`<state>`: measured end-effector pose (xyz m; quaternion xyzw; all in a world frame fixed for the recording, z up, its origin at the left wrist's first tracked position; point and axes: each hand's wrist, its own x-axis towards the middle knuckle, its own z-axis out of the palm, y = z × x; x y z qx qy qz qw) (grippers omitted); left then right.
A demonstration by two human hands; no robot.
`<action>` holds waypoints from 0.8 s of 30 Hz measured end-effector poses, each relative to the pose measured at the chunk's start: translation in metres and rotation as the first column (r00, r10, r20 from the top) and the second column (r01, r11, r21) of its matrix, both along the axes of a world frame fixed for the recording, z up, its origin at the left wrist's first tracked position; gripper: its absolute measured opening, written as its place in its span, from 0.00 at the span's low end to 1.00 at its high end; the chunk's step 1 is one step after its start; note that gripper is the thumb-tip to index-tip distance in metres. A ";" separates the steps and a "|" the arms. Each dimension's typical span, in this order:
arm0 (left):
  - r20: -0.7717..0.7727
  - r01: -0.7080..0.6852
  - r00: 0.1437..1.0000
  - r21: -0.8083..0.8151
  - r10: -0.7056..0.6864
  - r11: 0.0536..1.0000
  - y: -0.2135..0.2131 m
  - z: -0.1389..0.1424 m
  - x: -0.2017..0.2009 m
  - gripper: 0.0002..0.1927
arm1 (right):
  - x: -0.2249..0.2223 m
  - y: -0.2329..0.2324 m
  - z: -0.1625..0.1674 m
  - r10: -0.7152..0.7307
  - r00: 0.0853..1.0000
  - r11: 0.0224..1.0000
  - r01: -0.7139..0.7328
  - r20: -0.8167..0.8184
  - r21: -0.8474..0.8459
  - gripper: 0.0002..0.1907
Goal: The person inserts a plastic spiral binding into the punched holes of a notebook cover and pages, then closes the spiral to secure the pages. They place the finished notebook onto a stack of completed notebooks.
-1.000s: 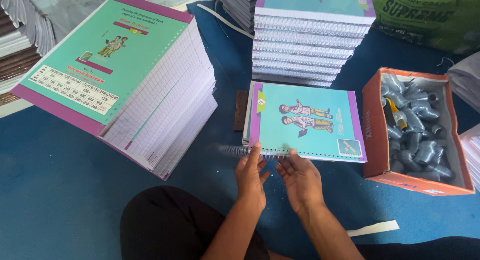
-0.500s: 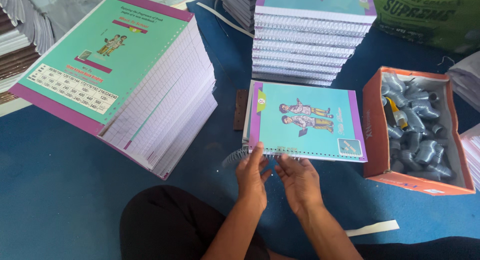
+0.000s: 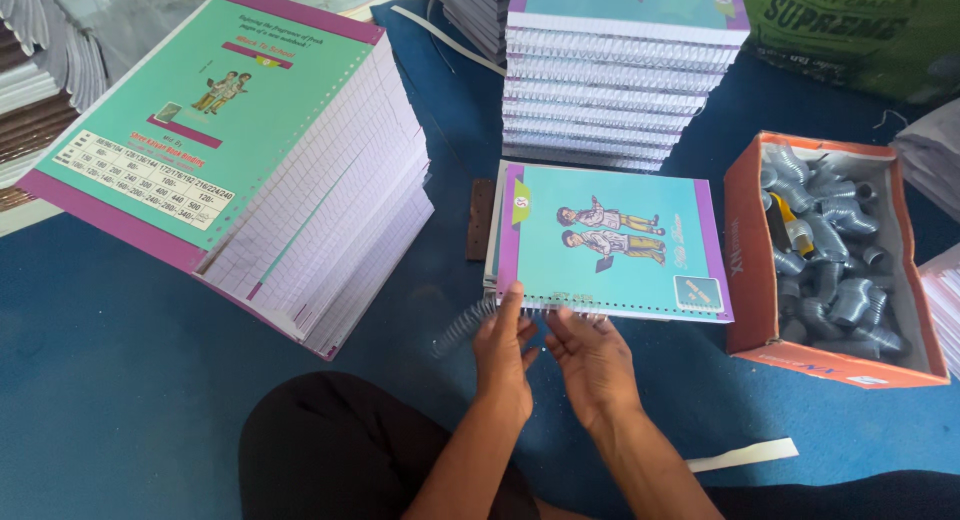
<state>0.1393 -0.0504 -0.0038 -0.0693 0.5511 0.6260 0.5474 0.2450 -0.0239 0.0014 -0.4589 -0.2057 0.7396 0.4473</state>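
nearest: dark trouser knee [image 3: 350, 450] at the bottom edge, w/ a white paper strip [image 3: 742, 455] on the blue floor [image 3: 120, 380] to the right. left hand [image 3: 503, 345] has fingers half curled, pinching the spiral wire [image 3: 462, 326] at the notebook's [image 3: 610, 245] punched near edge. right hand [image 3: 590, 355] is loosely open, fingertips on the same edge beside the left; can't tell if it grips the wire. notebook lies flat just beyond the hands. right of it, orange box [image 3: 748, 270] of silver coils. left, a leaning stack of unbound books [image 3: 250, 160]. farther back, a pile of bound notebooks [image 3: 620, 70], green sack [image 3: 850, 25] behind.
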 end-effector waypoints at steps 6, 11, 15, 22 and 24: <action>0.052 -0.100 0.995 0.315 0.088 0.944 -0.004 -0.002 0.002 0.23 | 0.000 0.008 -0.001 0.026 0.997 0.985 -0.013 0.072 -0.175 0.22; -0.036 -0.028 0.999 0.117 0.033 0.993 -0.001 0.003 0.001 0.24 | 0.000 -0.002 0.008 0.064 0.998 0.998 -0.064 0.003 -0.004 0.20; 0.006 -0.041 0.999 0.066 0.041 0.997 -0.001 0.004 0.001 0.24 | -0.002 0.002 0.004 0.040 0.996 0.991 -0.030 0.081 -0.127 0.23; -0.005 -0.055 0.998 0.336 0.061 0.940 -0.003 -0.005 0.003 0.22 | 0.001 0.007 -0.006 0.046 0.993 0.983 -0.026 0.105 -0.184 0.25; -0.035 -0.035 0.998 0.200 0.043 0.979 0.000 -0.004 0.003 0.22 | 0.002 0.004 -0.005 -0.009 0.998 0.990 0.017 0.060 -0.137 0.22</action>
